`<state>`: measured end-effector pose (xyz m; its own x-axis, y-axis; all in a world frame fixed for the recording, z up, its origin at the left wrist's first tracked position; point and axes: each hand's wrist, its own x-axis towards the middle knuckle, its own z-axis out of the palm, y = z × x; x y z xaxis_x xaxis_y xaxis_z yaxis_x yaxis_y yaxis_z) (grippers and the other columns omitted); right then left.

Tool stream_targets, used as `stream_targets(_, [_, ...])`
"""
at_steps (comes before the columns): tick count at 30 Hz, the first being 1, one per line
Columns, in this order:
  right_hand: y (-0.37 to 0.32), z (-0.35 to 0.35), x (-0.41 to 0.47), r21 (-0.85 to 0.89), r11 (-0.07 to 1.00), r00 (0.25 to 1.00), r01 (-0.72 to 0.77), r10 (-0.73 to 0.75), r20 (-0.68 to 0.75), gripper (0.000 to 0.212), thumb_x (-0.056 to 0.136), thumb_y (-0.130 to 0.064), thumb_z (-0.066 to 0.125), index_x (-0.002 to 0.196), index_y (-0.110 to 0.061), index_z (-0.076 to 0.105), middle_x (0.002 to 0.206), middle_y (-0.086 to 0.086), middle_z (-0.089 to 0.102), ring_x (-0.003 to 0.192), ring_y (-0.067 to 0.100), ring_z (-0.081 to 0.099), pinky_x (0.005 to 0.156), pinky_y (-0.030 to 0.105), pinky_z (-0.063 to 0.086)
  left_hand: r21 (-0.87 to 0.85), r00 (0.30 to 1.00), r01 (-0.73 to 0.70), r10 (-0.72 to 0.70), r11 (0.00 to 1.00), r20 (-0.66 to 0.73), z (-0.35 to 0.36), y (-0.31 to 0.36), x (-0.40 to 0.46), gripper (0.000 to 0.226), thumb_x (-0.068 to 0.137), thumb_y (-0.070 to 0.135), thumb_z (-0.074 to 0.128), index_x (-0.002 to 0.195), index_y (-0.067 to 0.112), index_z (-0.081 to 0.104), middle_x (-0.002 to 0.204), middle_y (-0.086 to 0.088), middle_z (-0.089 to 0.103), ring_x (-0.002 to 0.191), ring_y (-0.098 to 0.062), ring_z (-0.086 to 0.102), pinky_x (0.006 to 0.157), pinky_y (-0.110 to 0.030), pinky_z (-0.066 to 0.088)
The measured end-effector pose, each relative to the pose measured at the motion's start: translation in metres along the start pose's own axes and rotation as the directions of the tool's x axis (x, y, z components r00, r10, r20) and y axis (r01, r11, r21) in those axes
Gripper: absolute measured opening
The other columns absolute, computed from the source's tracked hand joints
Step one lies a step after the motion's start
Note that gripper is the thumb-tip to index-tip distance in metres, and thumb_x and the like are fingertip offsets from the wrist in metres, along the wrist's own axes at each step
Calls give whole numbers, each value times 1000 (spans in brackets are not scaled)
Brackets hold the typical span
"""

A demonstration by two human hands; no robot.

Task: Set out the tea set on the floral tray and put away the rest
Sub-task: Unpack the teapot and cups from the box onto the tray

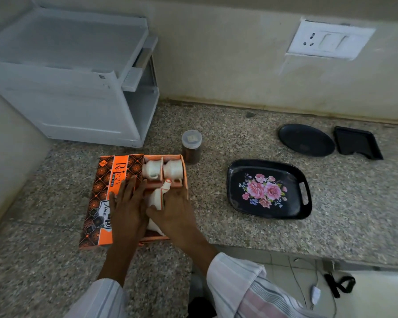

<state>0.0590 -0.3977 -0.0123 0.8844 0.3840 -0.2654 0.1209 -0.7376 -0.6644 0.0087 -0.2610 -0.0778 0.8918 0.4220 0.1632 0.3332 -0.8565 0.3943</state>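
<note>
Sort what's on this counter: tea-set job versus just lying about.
Job: orange box, teapot, two cups, floral tray, both hands at the box (left, right).
Lying about: jar, round black plate, small black tray, white rack.

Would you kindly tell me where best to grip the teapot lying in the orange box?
Probably around the body of the teapot, from above: it lies on its side in the orange box, spout toward the cups, with box walls blocking sideways approaches.

The orange box lid [106, 198] carries the only readable print: a tall black brand word that looks like "Rajeev" (its lower end sits under a hand), a small dark strip beneath it too fine to read, and "Time" on a white badge.
</note>
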Motion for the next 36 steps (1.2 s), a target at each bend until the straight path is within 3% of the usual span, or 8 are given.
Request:
stream_targets(4, [6, -34, 5, -11, 1000, 997, -9, 8, -80, 84, 59, -69, 37, 110, -8, 63, 114, 14, 54, 100, 34, 63, 80, 38, 55, -220, 988, -149, 137, 964, -70, 0, 36, 12, 55, 92, 33, 41, 146, 21, 48, 156, -9, 41, 146, -32, 34, 114, -58, 30])
stream_targets(11, [70, -118, 17, -18, 992, 956, -126, 117, -268, 56, 77, -47, 69, 115, -8, 58, 118, 13, 50, 103, 39, 60, 84, 43, 52, -470, 940, -315, 341, 824, -31, 51, 139, 45, 46, 95, 21, 46, 139, 9, 55, 147, -11, 52, 138, -25, 46, 115, -50, 35])
stream_targets(14, [101, -140, 30, -61, 977, 938, -204, 177, -299, 54, 79, -45, 70, 115, -7, 59, 121, 14, 50, 103, 40, 60, 83, 42, 50, -542, 930, -262, 358, 799, 79, 84, 173, 57, 45, 95, 17, 51, 140, 14, 54, 146, -6, 53, 136, -21, 49, 116, -42, 36])
stream_targets(19, [135, -143, 52, -104, 950, 908, -293, 243, -342, 48, 82, -40, 64, 114, -5, 60, 117, 16, 54, 104, 40, 58, 85, 45, 51, -612, 902, -173, 374, 772, 216, 124, 204, 64, 45, 98, 29, 42, 142, 25, 52, 147, 4, 51, 133, -18, 52, 113, -19, 32])
stream_targets(24, [151, -138, 65, -186, 938, 894, -294, 201, -400, 46, 80, -36, 66, 114, -5, 58, 120, 14, 52, 102, 38, 54, 82, 43, 46, -565, 883, -215, 405, 797, 236, 158, 199, 76, 49, 101, 33, 40, 150, 28, 40, 157, 5, 40, 146, -12, 36, 118, -42, 33])
stream_targets(28, [165, -137, 69, -226, 933, 891, -282, 167, -422, 54, 75, -41, 71, 115, -7, 58, 125, 14, 52, 104, 40, 56, 86, 45, 47, -544, 918, -167, 332, 822, 219, 156, 201, 68, 53, 103, 29, 30, 156, 21, 28, 164, 4, 24, 152, -7, 17, 124, -26, 16])
stream_targets(32, [170, -136, 63, -223, 938, 888, -264, 146, -436, 68, 73, -48, 77, 124, -11, 52, 132, 11, 52, 112, 35, 56, 85, 43, 50, -614, 928, -48, 263, 788, 265, 154, 204, 58, 56, 102, 25, 31, 156, 12, 23, 163, 2, 20, 151, -11, 19, 119, -10, 10])
stream_targets(36, [168, -133, 58, -138, 959, 872, -249, 160, -463, 81, 71, -49, 81, 136, -16, 45, 137, 7, 51, 120, 30, 54, 89, 39, 49, -645, 928, 26, 221, 764, 300, 157, 207, 54, 61, 100, 25, 33, 157, 10, 18, 164, 0, 18, 152, -14, 21, 121, -14, 11])
